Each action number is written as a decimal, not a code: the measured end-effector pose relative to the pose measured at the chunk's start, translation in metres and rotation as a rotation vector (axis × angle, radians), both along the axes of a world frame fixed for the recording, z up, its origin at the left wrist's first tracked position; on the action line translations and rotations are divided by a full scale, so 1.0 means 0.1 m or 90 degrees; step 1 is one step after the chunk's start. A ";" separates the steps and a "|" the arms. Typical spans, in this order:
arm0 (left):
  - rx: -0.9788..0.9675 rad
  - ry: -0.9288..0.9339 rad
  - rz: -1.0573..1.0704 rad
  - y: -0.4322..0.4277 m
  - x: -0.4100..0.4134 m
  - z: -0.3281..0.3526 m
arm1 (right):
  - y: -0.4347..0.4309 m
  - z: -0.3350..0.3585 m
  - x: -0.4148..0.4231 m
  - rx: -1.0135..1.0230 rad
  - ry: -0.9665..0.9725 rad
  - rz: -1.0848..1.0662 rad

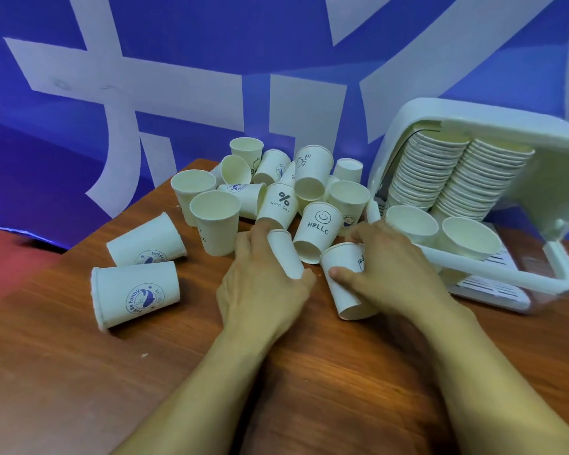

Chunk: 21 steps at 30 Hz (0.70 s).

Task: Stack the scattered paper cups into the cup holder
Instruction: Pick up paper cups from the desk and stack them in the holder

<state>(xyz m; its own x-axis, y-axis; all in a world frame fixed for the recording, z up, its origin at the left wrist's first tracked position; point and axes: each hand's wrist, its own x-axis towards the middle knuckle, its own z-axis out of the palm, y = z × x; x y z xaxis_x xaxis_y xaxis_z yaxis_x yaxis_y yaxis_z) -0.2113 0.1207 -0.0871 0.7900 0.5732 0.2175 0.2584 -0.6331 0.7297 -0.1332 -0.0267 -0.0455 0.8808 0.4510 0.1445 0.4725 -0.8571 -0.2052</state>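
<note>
While at pile [312,172], L hand [263,280], R hand [395,267]: cups [284,254].

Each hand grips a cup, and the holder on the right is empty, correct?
Not quite: the head view shows the holder is not empty; it has two stacks of cups inside. The rest stands: the left hand grips a cup, and the right hand grips a second cup.

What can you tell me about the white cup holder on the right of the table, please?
The cup holder looks like white plastic, with a rounded frame and a slotted base tray. It sits on the right of the wooden table, by the blue wall, open towards the camera. Two nested stacks of paper cups lie tilted inside it, mouths facing forward.
</note>
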 end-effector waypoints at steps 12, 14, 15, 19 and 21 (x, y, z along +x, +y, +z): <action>0.035 -0.213 0.088 -0.05 -0.07 0.02 | -0.42 0.52 0.02 0.256 -0.018 0.033; 0.025 -0.256 0.079 -0.07 -0.07 0.00 | -0.67 0.63 0.09 0.374 -0.120 -0.030; 0.023 -0.274 0.072 -0.09 -0.07 -0.01 | -0.80 0.68 0.12 0.432 -0.169 -0.066; 0.024 -0.334 0.044 -0.20 -0.08 -0.05 | -1.17 0.73 0.23 0.463 -0.279 -0.152; 0.040 -0.352 0.024 -0.26 -0.07 -0.08 | -1.23 0.69 0.27 0.440 -0.276 -0.158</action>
